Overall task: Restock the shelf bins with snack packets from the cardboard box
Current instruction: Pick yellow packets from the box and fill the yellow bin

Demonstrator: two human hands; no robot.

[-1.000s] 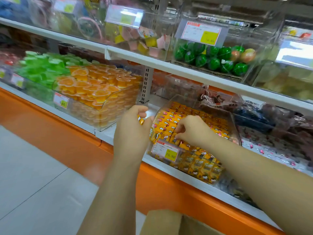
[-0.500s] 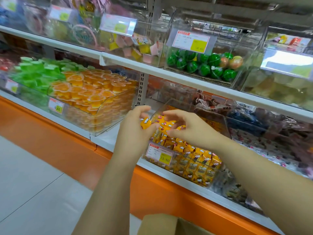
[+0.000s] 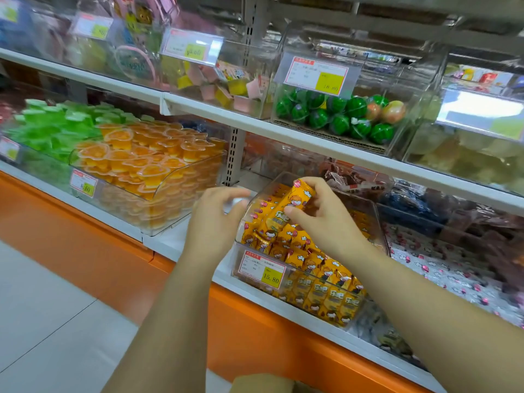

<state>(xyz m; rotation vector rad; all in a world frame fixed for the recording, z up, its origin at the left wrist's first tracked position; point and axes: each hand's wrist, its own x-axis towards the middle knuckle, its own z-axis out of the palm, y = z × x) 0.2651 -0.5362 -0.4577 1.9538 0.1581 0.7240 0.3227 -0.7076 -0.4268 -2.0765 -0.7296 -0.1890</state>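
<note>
At 9 o'clock, green jelly cups look blurry. Just to their 3 o'clock, a bin of orange jelly cups sits on the white shelf. The left hand is at 9 o'clock of the clear bin of yellow packets. Its back faces us and its fingertips are blurry, so I cannot tell if it holds anything. The right hand pinches one yellow snack packet with its thumb and curled fingers. The packet is above the pile in the bin, with its top tipped toward 1 o'clock. This hand hides part of the pile. At 6 o'clock, the cardboard box is cut off by the bottom edge.
</note>
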